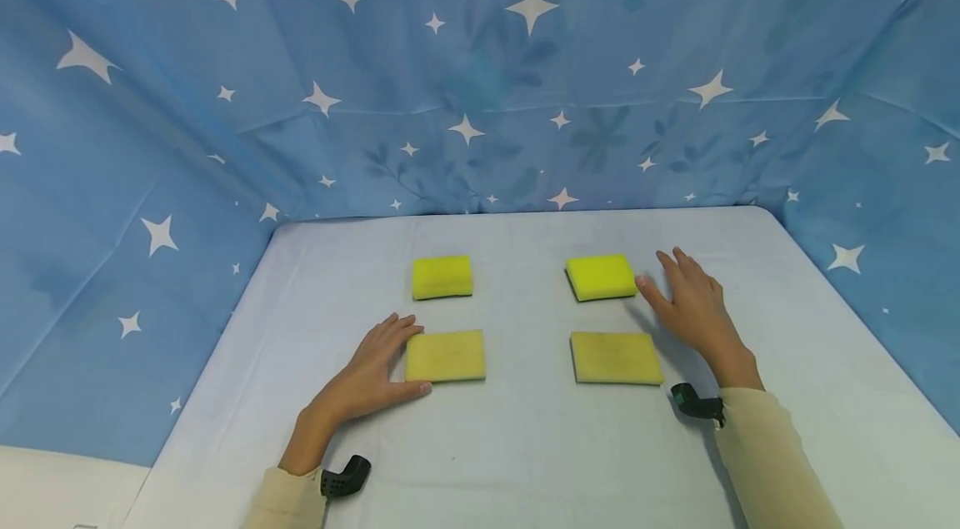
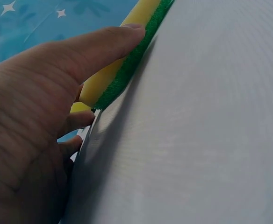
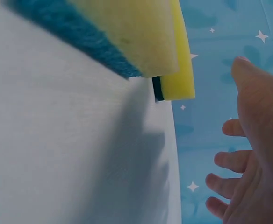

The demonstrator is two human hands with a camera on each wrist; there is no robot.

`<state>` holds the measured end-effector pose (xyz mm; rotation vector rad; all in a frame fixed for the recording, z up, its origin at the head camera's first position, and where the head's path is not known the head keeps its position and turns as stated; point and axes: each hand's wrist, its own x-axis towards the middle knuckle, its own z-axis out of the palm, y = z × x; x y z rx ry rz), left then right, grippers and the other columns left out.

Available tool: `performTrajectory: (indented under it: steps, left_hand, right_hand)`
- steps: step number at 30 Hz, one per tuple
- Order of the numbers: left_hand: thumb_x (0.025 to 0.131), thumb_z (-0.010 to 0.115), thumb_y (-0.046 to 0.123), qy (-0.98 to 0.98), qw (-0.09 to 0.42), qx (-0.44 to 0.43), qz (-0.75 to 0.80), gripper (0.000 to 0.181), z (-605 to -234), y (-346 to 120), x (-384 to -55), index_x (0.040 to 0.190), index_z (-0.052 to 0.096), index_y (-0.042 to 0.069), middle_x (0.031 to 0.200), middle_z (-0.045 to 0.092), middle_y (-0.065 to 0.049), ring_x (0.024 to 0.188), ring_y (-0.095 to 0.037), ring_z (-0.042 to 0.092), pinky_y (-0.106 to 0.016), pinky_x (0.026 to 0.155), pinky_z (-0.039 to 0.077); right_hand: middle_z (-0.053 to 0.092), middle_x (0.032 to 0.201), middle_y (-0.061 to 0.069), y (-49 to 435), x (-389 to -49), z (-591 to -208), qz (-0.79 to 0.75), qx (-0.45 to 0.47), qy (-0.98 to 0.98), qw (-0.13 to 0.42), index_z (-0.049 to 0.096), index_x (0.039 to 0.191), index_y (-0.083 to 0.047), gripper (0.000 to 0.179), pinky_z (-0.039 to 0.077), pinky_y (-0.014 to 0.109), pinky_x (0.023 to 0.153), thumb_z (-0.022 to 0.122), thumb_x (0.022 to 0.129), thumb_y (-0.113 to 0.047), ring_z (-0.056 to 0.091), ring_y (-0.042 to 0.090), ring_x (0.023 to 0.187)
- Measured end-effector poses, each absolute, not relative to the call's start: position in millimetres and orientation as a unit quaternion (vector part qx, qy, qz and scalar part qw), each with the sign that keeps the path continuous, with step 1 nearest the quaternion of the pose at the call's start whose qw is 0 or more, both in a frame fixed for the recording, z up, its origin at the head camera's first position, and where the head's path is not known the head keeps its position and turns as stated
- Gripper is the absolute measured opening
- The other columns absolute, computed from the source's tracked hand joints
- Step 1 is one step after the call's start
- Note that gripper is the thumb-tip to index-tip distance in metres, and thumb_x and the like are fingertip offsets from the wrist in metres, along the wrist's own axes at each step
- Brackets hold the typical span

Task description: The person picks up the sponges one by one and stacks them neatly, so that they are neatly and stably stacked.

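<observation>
Two pale yellow sponges lie nearest on the table, one at left [image 1: 446,356] with a green scouring layer underneath [image 2: 127,70], one at right [image 1: 617,358] with a blue-green underside [image 3: 75,35]. My left hand [image 1: 375,366] grips the near left sponge by its left end, thumb along the front edge and fingers at the back edge. Above the table, my right hand [image 1: 693,308] hangs beside the brighter far right sponge [image 1: 602,276], fingers spread and holding nothing. Another bright yellow sponge [image 1: 442,276] lies at the far left.
A white cloth covers the table [image 1: 525,446]. Blue curtains with white stars [image 1: 480,79] stand behind it and along both sides. Each wrist bears a black device, one on the left [image 1: 347,476] and one on the right [image 1: 696,404].
</observation>
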<state>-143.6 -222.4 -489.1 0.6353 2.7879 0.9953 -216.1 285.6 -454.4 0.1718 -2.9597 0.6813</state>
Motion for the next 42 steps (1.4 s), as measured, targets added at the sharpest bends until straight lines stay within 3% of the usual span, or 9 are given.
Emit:
performTrajectory:
  steps: [9,24,35,42]
  left_hand:
    - [0.087,0.083,0.056,0.919,0.057,0.208,0.329,0.092,-489.0,-222.9,-143.5,0.16,0.048,0.013,0.171,0.035,-0.01,0.162,-0.038,0.016,-0.067,0.125,0.015]
    - [0.088,0.082,0.057,0.92,0.048,0.214,0.325,0.091,-490.4,-223.7,-144.2,0.16,0.048,0.013,0.171,0.036,-0.01,0.162,-0.038,0.017,-0.067,0.126,0.014]
    - [0.088,0.083,0.056,0.921,0.044,0.217,0.321,0.091,-491.6,-225.9,-145.1,0.16,0.049,0.013,0.17,0.037,-0.01,0.162,-0.038,0.017,-0.066,0.126,0.015]
    - [0.09,0.081,0.057,0.919,0.038,0.222,0.323,0.088,-492.4,-225.5,-144.3,0.159,0.05,0.013,0.17,0.037,-0.011,0.161,-0.04,0.019,-0.069,0.124,0.017]
  right_hand:
    - [0.027,0.164,0.042,288.4,-208.2,-457.7,0.245,0.071,-0.965,0.064,0.036,0.159,0.012,0.077,0.023,0.077,0.117,0.052,0.112,-0.048,0.028,0.061,0.149]
    - [0.028,0.163,0.041,303.8,-189.2,-461.0,0.274,0.089,-0.955,0.076,0.036,0.159,0.011,0.074,0.022,0.079,0.115,0.055,0.112,-0.043,0.028,0.062,0.148]
    - [0.023,0.169,0.035,305.0,-174.4,-462.0,0.317,0.093,-0.944,0.022,0.029,0.165,0.004,0.077,0.022,0.079,0.116,0.058,0.111,-0.044,0.022,0.059,0.153]
    - [0.028,0.167,0.034,301.2,-165.4,-460.3,0.324,0.114,-0.939,-0.004,0.032,0.164,0.004,0.08,0.025,0.078,0.115,0.065,0.108,-0.043,0.026,0.059,0.151]
